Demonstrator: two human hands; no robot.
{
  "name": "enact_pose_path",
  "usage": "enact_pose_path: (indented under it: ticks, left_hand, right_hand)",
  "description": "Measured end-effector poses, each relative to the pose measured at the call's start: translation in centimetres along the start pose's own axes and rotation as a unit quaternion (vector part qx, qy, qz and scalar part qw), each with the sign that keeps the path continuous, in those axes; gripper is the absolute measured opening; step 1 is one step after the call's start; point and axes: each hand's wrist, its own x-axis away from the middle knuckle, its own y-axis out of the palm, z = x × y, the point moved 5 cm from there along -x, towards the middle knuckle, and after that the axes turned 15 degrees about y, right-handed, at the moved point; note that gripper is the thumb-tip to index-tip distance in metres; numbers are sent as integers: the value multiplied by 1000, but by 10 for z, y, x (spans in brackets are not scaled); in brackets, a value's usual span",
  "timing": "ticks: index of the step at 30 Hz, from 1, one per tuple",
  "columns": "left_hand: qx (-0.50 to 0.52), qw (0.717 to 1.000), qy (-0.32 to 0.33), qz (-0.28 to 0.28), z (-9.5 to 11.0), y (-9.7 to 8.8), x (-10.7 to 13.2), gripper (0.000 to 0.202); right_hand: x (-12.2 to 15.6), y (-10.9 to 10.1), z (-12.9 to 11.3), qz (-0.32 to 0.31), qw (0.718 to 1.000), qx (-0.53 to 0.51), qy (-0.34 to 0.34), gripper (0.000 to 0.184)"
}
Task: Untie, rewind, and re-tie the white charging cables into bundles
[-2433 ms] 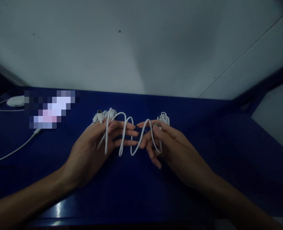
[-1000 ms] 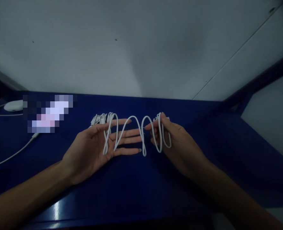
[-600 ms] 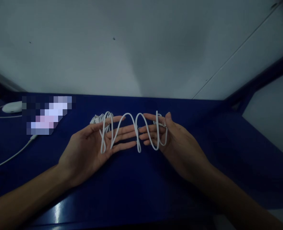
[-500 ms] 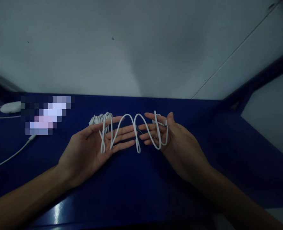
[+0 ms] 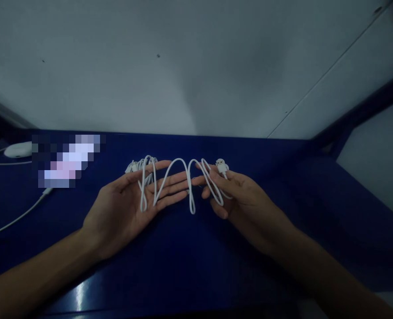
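A white cable (image 5: 190, 195) lies in wavy loops across both palms, its bends hanging in front of the fingers. My left hand (image 5: 123, 208) is palm up, fingers stretched out flat, with several loops resting over it. Thumb and fingers of my right hand (image 5: 246, 199) are pinched together on a loop at the cable's right end. A white connector (image 5: 222, 167) with a metal end sticks up behind the right thumb. Beyond my left thumb, a bundle of coiled white cable (image 5: 139, 165) is partly hidden by that hand.
A glossy blue table (image 5: 183, 257) lies under my hands, with a pale wall (image 5: 170, 88) behind it. At the left are a pixelated lit device (image 5: 72, 159) with a white cord (image 5: 23, 217) and a white rounded object (image 5: 18, 149) with its own cord.
My right hand has gone from spread fingers to a pinch, gathering the right-hand loop of the cable. The connector now stands up above the thumb. My left hand stays in nearly the same place.
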Motion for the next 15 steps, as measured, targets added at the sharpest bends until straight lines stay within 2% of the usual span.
enact_pose_path:
  ticks: [3, 7, 11, 15]
  left_hand:
    - [-11, 1000, 0, -25, -1, 1, 1, 49]
    - [-26, 998, -16, -50, -2, 6, 4, 44]
    - [-50, 996, -28, -65, -3, 7, 4, 41]
    - [-33, 994, -32, -98, -4, 9, 5, 40]
  right_hand:
    - [-1, 0, 0, 5, 1000, -23, -1, 23]
    - [-3, 3, 1, -22, 999, -29, 7, 20]
    - [-2, 5, 2, -49, 998, -31, 9, 25]
    - [0, 6, 2, -55, 998, -17, 8, 31]
